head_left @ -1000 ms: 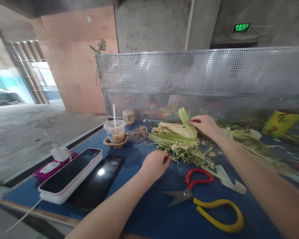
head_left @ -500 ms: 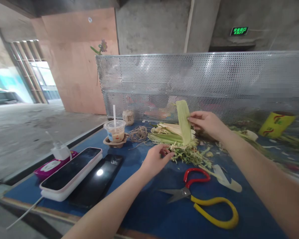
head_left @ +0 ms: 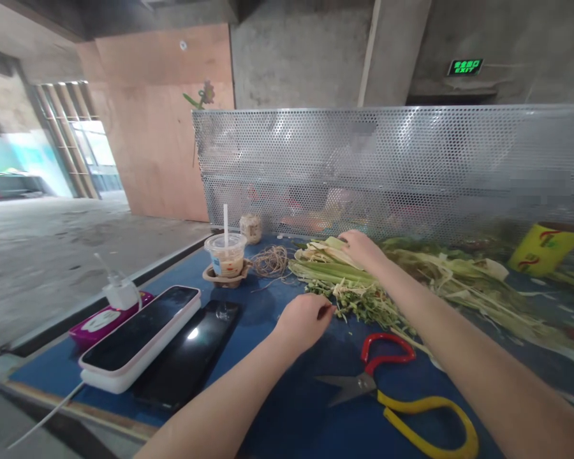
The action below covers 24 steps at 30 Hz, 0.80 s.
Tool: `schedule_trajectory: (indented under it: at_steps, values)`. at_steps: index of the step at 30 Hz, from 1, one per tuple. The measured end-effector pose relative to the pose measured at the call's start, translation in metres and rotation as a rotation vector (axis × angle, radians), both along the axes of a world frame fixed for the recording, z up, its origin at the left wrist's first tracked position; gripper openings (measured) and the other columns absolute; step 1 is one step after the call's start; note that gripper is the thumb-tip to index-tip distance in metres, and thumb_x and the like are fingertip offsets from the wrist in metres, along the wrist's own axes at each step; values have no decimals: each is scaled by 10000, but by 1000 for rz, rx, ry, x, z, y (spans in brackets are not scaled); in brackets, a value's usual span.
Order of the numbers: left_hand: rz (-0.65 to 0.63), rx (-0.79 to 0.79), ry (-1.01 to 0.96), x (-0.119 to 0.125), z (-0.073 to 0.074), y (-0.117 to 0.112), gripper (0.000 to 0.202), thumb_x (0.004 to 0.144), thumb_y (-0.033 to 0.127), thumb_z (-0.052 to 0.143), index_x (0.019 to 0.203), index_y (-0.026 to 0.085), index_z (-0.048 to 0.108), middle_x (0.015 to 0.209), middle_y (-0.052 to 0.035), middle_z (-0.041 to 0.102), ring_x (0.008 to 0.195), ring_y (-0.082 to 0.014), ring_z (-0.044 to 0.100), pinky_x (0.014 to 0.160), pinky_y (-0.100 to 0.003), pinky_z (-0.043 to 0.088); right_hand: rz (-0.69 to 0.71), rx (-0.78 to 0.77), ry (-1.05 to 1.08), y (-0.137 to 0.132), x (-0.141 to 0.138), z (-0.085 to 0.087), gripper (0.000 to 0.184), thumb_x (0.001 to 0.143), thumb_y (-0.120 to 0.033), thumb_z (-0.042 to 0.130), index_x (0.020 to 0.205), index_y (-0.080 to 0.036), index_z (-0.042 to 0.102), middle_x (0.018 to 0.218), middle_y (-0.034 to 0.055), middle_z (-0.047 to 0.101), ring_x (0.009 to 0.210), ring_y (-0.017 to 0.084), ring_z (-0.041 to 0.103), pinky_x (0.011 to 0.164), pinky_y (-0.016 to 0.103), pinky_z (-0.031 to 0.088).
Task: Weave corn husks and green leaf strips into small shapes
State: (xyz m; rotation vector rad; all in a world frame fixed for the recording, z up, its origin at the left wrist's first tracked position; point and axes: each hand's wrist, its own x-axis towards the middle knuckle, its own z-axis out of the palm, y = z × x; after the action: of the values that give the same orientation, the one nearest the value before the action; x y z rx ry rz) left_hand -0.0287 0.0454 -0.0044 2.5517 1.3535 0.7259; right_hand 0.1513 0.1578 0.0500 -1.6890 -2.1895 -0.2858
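Note:
My right hand is down on a pile of pale green corn husks, its fingers closed on a husk at the top; the fingertips are partly hidden. My left hand hovers low over the table, just left of a bunch of thin green shredded stems. Its fingers are curled in, and whatever they may hold is hidden. Scissors with a red and a yellow handle lie with blades apart in front of both hands.
On the blue table are a phone in a pale case, a black phone, a drink cup with straw and tangled twine. More husks and a yellow roll lie right. Perforated metal panel behind.
My right hand has lowered the upright husk strip onto the pile, moving left and down. My left hand's fingers have curled in more. The view has shifted slightly.

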Motion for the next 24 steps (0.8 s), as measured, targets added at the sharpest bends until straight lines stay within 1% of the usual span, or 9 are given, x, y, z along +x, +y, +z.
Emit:
schedule_trajectory:
  at_steps: [3, 7, 10, 12, 14, 16, 20, 22, 24]
  values:
    - [-3, -11, 36, 1, 1, -1, 277, 828, 281, 402, 687, 172, 613, 712, -57, 637, 678, -166, 567, 588, -234, 369, 25, -87, -72, 9, -18, -8, 273, 855, -301, 477, 1094, -176, 520, 1121, 73, 537, 931, 174, 552, 783, 381, 469]
    - [-15, -21, 62, 2, 2, -4, 279, 829, 286, 391, 704, 173, 614, 748, -68, 646, 720, -185, 578, 600, -246, 384, -36, -169, -93, 13, -30, -17, 285, 850, -300, 487, 1103, -172, 514, 1117, 72, 538, 931, 178, 554, 776, 381, 472]
    - [-24, -28, 57, 3, 3, -5, 278, 829, 278, 385, 714, 171, 614, 761, -72, 648, 742, -195, 582, 619, -257, 395, -66, -183, -53, 14, -31, -19, 283, 849, -300, 488, 1101, -174, 514, 1113, 71, 539, 927, 177, 556, 772, 377, 474]
    - [-29, -37, 46, 3, 4, -6, 267, 823, 274, 394, 709, 170, 613, 756, -73, 647, 740, -196, 581, 625, -260, 399, -72, -150, 1, 14, -29, -15, 272, 853, -299, 482, 1094, -180, 520, 1115, 70, 540, 926, 173, 555, 775, 373, 473]
    - [-26, -52, 25, 2, 4, -6, 263, 816, 278, 406, 693, 168, 611, 734, -76, 641, 720, -196, 579, 619, -261, 399, -76, -85, 81, 14, -24, -4, 263, 856, -302, 476, 1085, -182, 526, 1113, 69, 542, 924, 170, 554, 778, 373, 471]
    - [-20, -70, -13, 2, 5, -6, 265, 809, 284, 415, 668, 167, 607, 711, -77, 634, 701, -195, 576, 612, -261, 396, -80, -1, 180, 15, -18, 12, 255, 853, -300, 481, 1064, -166, 535, 1081, 66, 558, 909, 168, 561, 771, 374, 474]
    - [9, -111, -157, 2, 3, -4, 278, 800, 289, 431, 621, 159, 600, 685, -77, 633, 693, -192, 575, 616, -264, 389, -50, 135, 388, 13, -6, 52, 171, 814, -212, 513, 935, -100, 558, 875, 87, 640, 741, 159, 618, 662, 309, 505]
    - [25, -151, -257, 3, 1, -3, 314, 814, 335, 417, 653, 151, 615, 680, -73, 642, 671, -177, 576, 603, -253, 395, -2, 182, 469, 2, -4, 68, 157, 814, -190, 487, 937, -110, 542, 870, 97, 654, 692, 154, 630, 581, 273, 510]
    - [31, -210, -356, 3, 1, 0, 422, 853, 411, 323, 758, 137, 630, 695, -72, 657, 624, -148, 579, 550, -228, 401, 62, 248, 529, -21, -5, 76, 164, 830, -198, 452, 971, -146, 517, 930, 91, 649, 715, 148, 634, 564, 258, 515]
